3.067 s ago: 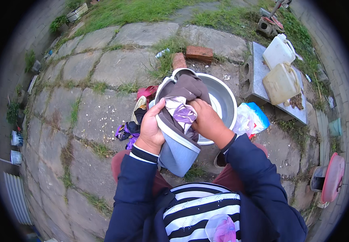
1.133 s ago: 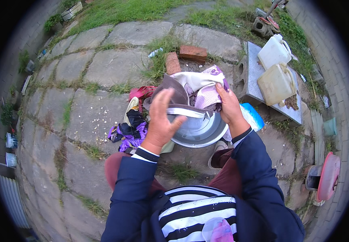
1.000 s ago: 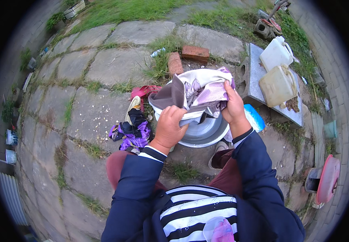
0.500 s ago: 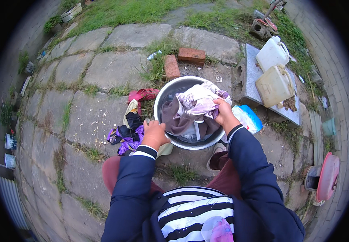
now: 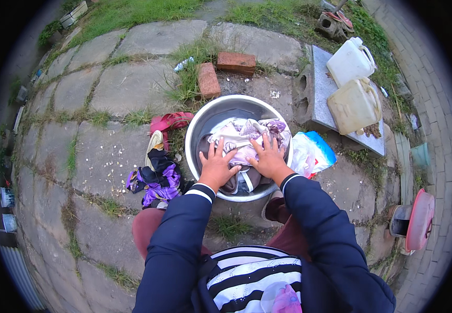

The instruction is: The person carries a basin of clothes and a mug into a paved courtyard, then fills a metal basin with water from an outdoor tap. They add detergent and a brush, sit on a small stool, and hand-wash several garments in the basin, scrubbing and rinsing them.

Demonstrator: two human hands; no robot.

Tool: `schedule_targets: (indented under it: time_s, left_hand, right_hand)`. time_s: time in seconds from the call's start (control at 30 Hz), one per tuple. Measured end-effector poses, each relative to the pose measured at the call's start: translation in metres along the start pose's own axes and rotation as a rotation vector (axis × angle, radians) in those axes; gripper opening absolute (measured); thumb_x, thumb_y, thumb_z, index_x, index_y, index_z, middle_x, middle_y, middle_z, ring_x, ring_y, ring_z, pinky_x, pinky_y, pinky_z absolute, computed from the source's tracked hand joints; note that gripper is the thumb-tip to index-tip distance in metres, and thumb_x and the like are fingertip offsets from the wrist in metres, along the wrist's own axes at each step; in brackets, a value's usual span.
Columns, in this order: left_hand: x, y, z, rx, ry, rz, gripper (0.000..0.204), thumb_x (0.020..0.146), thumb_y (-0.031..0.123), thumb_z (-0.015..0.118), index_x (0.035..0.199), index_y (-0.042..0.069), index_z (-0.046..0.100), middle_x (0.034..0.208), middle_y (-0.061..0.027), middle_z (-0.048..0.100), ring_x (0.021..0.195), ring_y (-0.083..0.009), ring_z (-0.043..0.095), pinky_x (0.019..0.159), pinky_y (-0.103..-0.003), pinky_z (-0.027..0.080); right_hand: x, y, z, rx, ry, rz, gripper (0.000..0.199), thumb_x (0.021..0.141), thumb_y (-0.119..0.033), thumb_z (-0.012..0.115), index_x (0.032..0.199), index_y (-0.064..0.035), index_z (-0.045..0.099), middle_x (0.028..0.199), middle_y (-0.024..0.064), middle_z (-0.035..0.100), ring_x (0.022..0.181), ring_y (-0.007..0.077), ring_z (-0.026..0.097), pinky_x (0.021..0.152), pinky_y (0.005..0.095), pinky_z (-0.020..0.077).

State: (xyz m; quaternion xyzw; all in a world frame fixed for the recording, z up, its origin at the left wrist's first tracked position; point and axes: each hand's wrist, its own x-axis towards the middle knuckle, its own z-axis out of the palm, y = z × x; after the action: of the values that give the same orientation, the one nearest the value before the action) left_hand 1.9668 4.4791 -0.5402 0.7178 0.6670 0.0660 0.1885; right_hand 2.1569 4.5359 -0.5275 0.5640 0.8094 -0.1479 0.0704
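In front of me stands a round metal basin with wet laundry heaped in it. On top lies a white and purple patterned garment; brown-grey cloth shows beneath it. My left hand rests on the near left of the heap, fingers spread. Palm down, my right hand lies on the patterned cloth at the right, its fingers apart too. Neither hand grips the fabric. What lies under the heap is hidden.
Left of the basin are a purple and black cloth pile and a red cloth. A blue-white plastic bag lies right. Beyond are bricks and two jerrycans on a slab. A pink basin stands far right.
My right hand has let go of the lifted patterned garment, which now lies in the basin. My left hand has moved from the basin's left rim onto the laundry, and both hands have spread flat.
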Motion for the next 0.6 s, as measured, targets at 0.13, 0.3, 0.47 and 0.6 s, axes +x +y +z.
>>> schedule_targets:
  time_s: [0.13, 0.3, 0.47, 0.6]
  left_hand:
    - [0.018, -0.009, 0.020, 0.007, -0.020, -0.035, 0.060, 0.079, 0.052, 0.062, 0.134, 0.034, 0.047, 0.153, -0.0120, 0.021, 0.139, -0.0353, 0.020, 0.103, -0.067, 0.018]
    - [0.039, -0.020, 0.030, 0.074, -0.122, -0.066, 0.063, 0.082, 0.051, 0.059, 0.140, 0.037, 0.039, 0.154, -0.0110, 0.018, 0.140, -0.0337, 0.018, 0.107, -0.064, 0.014]
    - [0.060, -0.030, 0.040, 0.066, -0.276, -0.053, 0.065, 0.083, 0.052, 0.056, 0.142, 0.038, 0.033, 0.154, -0.0118, 0.017, 0.141, -0.0333, 0.016, 0.108, -0.062, 0.015]
    - [0.068, -0.035, 0.046, 0.020, -0.390, -0.050, 0.067, 0.086, 0.056, 0.050, 0.145, 0.037, 0.026, 0.155, -0.0131, 0.013, 0.143, -0.0337, 0.009, 0.109, -0.060, 0.015]
  right_hand:
    - [0.017, -0.001, 0.023, 0.067, -0.135, 0.046, 0.069, 0.086, -0.055, 0.050, 0.145, -0.0268, 0.030, 0.153, 0.0204, 0.012, 0.138, 0.0468, 0.013, 0.102, 0.0694, 0.0154]
    - [0.040, -0.006, 0.040, 0.016, -0.203, -0.014, 0.072, 0.087, -0.054, 0.049, 0.147, -0.0250, 0.022, 0.153, 0.0225, 0.008, 0.138, 0.0463, 0.013, 0.101, 0.0695, 0.0189]
    - [0.053, -0.007, 0.045, 0.028, -0.287, 0.020, 0.074, 0.087, -0.053, 0.048, 0.149, -0.0230, 0.019, 0.153, 0.0229, 0.007, 0.139, 0.0467, 0.009, 0.102, 0.0711, 0.0129]
    - [0.059, -0.015, 0.041, -0.004, -0.370, 0.047, 0.075, 0.088, -0.051, 0.046, 0.149, -0.0207, 0.015, 0.153, 0.0237, 0.005, 0.138, 0.0471, 0.009, 0.101, 0.0715, 0.0118]
